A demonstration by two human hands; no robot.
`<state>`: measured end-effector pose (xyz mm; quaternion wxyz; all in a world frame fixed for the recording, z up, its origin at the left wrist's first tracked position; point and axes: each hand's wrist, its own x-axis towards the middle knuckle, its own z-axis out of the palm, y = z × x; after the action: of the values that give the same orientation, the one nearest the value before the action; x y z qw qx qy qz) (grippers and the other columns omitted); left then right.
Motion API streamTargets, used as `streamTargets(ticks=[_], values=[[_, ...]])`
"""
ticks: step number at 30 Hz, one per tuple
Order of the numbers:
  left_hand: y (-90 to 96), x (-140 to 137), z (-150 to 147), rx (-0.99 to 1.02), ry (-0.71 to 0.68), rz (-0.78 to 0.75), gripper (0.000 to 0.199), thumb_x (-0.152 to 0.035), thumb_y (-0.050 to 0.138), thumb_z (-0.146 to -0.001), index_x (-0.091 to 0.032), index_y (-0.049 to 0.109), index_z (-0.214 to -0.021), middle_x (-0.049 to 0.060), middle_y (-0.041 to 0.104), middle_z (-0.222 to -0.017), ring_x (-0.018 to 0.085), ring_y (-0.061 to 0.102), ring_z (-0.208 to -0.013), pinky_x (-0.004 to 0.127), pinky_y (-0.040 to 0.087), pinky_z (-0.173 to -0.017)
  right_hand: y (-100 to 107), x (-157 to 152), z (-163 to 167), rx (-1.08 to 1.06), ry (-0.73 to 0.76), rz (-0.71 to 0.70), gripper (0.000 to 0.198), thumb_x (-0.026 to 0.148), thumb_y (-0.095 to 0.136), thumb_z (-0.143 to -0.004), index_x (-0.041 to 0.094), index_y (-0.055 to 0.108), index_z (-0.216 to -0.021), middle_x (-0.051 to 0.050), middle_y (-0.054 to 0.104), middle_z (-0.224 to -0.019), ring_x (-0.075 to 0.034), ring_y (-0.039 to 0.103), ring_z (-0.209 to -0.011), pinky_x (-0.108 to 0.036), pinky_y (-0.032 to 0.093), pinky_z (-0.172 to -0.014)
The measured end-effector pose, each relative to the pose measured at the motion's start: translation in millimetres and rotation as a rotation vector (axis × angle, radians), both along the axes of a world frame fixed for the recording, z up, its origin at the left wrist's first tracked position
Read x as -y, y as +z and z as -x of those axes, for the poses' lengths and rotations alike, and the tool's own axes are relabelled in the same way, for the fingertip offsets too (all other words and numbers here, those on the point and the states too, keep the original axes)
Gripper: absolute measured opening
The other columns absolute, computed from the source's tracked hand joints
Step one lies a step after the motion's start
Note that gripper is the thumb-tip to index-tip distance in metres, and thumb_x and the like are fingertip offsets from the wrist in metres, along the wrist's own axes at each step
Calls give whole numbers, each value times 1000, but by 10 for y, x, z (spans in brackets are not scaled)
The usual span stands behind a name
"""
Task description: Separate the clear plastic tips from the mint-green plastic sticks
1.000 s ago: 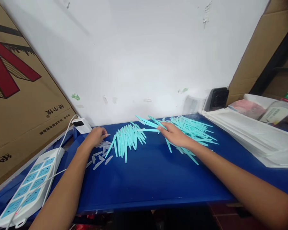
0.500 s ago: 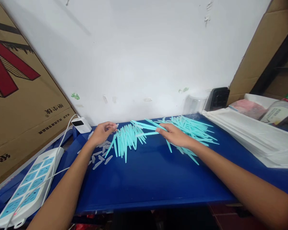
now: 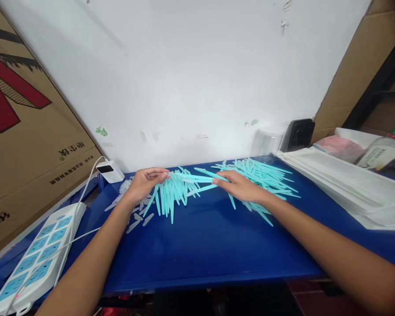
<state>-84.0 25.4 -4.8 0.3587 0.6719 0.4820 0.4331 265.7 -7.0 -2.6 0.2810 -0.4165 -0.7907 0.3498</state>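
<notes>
My right hand is closed round a few slim, tapered turquoise plastic sticks that fan out to the left. The fingers of my left hand pinch a small translucent plastic cap, mostly hidden by the fingertips, at the left end of one held stick. Whether the cap sits on that stick I cannot tell. Below them lies a heap of turquoise sticks. Loose translucent caps are scattered beside my left wrist. Behind my right hand spreads a larger heap of similar sticks.
The blue table meets a white wall. At left are a power strip with cables, a small white device and a cardboard box. A stack of white sheets, a clear container and a bottle stand right.
My left hand has moved right, bringing the pinched cap to the sticks in my right hand. The held sticks have shifted slightly; my right hand stays nearly in place.
</notes>
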Motion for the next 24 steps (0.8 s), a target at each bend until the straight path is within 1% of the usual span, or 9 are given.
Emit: streamTargets(ticks=[4,11,16,20,24], values=[[-22,-4,-7,35,8,-35,47,-51,87,-74,-17,81,-105,14,79,-111,27,74,-99,38,59,-89,3,5,3,-3,7,16,41,54,47,-100,22,45,-75,4,40,-65,-14,38,-60,-28,32,-61],[10,32,-50,-22,0,-20,45,-49,87,-74,-16,82,-104,13,80,-109,29,74,-101,41,59,-93,6,11,9,-10,21,33,43,56,47,-99,22,46,-73,3,42,-63,-14,40,-59,-29,35,-61],[39,71,-119,-10,-2,-17,48,-52,89,-69,-16,82,-100,14,80,-107,30,74,-100,43,60,-93,-8,5,7,-24,66,35,44,59,48,-98,22,46,-73,4,42,-62,-14,38,-57,-29,35,-59],[51,121,-191,-6,23,-13,47,-51,90,-67,-17,83,-98,13,81,-106,32,74,-103,45,59,-95,-21,18,23,-53,94,28,44,56,49,-99,22,45,-72,5,41,-62,-13,37,-57,-28,34,-59],[16,135,-222,-2,11,0,45,-48,91,-68,-17,83,-100,13,81,-104,33,75,-102,48,60,-96,-35,31,40,-79,106,34,42,54,49,-100,21,46,-74,5,40,-61,-12,35,-55,-28,32,-58]])
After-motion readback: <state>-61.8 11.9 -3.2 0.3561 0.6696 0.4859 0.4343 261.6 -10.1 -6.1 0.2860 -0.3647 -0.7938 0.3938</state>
